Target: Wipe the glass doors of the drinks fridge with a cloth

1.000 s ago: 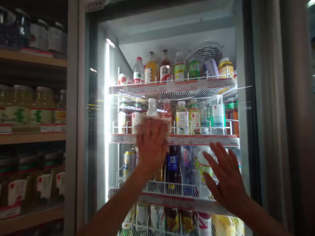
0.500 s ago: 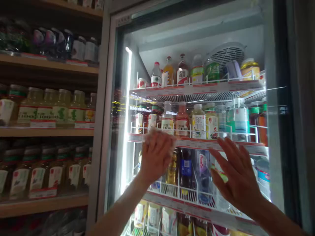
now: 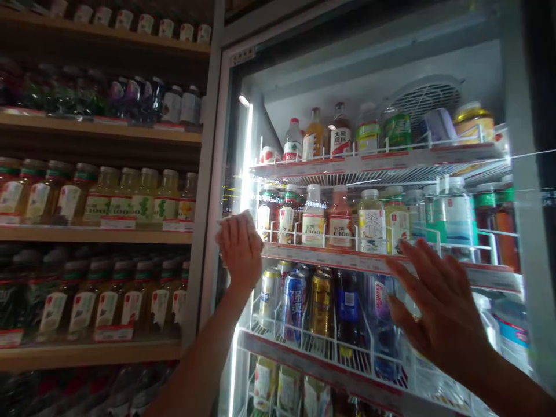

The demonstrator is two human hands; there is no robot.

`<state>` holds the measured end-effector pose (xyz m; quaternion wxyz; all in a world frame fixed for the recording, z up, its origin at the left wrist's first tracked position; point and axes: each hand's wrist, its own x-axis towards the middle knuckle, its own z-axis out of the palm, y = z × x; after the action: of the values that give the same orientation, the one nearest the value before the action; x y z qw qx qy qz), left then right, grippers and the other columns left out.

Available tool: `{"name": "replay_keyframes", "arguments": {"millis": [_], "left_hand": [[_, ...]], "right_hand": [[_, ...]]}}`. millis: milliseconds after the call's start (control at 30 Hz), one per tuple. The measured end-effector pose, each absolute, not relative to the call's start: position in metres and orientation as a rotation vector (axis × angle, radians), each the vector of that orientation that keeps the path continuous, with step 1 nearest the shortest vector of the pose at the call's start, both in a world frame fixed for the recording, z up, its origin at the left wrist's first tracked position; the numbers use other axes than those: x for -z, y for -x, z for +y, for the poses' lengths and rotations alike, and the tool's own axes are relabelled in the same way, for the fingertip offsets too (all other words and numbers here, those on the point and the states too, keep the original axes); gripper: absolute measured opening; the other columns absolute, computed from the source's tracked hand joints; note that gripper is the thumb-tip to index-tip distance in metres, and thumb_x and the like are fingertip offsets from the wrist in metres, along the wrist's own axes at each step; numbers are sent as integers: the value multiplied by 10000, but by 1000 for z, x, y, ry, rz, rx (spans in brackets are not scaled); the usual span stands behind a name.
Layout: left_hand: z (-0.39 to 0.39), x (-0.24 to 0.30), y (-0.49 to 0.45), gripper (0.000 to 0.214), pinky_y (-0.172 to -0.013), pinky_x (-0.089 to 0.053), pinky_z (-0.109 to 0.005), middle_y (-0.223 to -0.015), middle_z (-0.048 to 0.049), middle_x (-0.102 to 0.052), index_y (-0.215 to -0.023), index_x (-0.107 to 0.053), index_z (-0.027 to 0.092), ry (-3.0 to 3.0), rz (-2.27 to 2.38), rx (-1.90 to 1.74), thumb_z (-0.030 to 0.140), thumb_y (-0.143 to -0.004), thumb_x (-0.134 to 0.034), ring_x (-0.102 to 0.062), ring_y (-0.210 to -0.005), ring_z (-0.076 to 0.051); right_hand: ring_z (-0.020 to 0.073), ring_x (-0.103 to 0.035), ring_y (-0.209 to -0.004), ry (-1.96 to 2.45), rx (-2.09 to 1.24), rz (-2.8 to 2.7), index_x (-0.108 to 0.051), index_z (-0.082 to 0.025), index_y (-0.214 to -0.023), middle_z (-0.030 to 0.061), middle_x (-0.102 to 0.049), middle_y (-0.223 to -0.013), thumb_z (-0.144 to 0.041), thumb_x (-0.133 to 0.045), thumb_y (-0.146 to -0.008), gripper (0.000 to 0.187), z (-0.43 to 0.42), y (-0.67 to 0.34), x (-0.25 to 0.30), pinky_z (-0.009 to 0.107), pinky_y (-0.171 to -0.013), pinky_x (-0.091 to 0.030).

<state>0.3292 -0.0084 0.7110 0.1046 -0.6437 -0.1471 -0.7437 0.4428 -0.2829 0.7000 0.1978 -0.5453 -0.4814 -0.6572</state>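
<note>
Glass door (image 3: pixel 347 78), pale crumpled cloth (image 3: pixel 249 218)

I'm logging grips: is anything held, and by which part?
The left hand holds a cloth near its middle, edges showing; the right hand holds nothing visible.

Wd shelves (image 3: pixel 147 234) L, dim; vert. light strip (image 3: pixel 249 139).

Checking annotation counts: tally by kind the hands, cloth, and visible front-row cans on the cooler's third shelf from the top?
Hands (left hand, right hand): 2
Cloth: 1
Cans (silver can, blue can, gold can): 3
Total: 6
</note>
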Motion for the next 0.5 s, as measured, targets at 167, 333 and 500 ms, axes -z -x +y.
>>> {"name": "replay_keyframes", "arguments": {"millis": [167,333,500], "left_hand": [[-25,-700,-332,565,-1119,-168,-504,-1446,-68,-359,-1424,-227,213,2013,77,1782,320,-888,-371,-154,-1393,-247],[5,-712,-322,525,-1104,-203,-512,-1450,-128,-336,-1408,-273,152,1940,-342,2126,319,-911,-308,-195,-1382,-260],[-22,-697,-333,550,-1112,-167,-535,-1463,-90,-323,-1423,-233,193,2006,-105,1971,331,-901,-331,-144,-1394,-263]], "right_hand": [[300,-292,-1338,1526,1857,-1438,-348,-248,-1359,77,-363,-1437,-251,-465,-840,532,-272,-437,-709,558,-1077,-221],[318,-307,-1327,1508,1831,-1381,-417,-261,-1317,59,-356,-1443,-301,-461,-849,471,-274,-445,-714,574,-1080,-197],[321,-309,-1326,1496,1834,-1410,-421,-243,-1318,72,-372,-1432,-276,-475,-840,482,-274,-446,-718,573,-1077,-206]]}}
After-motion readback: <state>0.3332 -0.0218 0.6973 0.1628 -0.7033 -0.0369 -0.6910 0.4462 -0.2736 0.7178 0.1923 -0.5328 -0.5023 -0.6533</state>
